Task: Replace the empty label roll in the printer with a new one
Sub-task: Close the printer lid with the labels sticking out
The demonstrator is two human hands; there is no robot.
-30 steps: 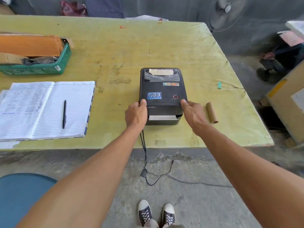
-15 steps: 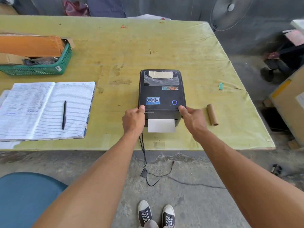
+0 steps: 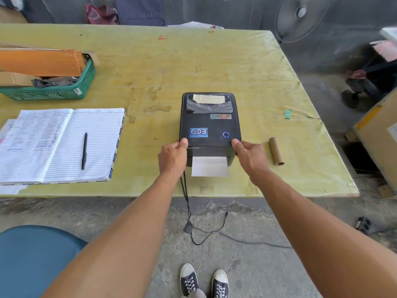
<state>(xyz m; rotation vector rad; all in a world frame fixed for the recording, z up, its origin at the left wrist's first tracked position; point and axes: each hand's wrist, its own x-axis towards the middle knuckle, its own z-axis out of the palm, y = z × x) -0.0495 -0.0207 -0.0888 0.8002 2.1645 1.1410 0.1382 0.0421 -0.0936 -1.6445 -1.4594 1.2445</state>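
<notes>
**Lid Down, Label Showing: Both Hands on the Printer**

Nearest the camera stood two shoes (image 3: 204, 280) on the concrete floor, with one blue stool (image 3: 32, 257) to the left. One dark cable (image 3: 186, 196) hung down from the table (image 3: 247, 67) edge between the forearms.

The left hand (image 3: 173, 157) gripped the printer (image 3: 209, 125) at its front left corner and the right hand (image 3: 251, 159) at its front right corner. Each thumb lay on top of the lid, and the fingers curled down the side. Between the two hands, one white label strip (image 3: 209, 167) stuck out of the front slot and lay on the table. The lid was closed and the ring light glowed blue, so the new roll was hidden inside.

Just right of the right hand lay one bare cardboard core (image 3: 276, 151), apart from the printer. Well to the left were one open notebook (image 3: 62, 145) with one pen (image 3: 84, 150) on it. Farther back stood one green basket (image 3: 53, 92), and one fan (image 3: 300, 17) stood beyond the table.

The swap looked nearly finished. If one side of the lid had not latched, the strip could feed crooked or jam. A foot could catch the hanging cable and drag the printer towards the edge. If knocked, the core could roll off the table.
</notes>
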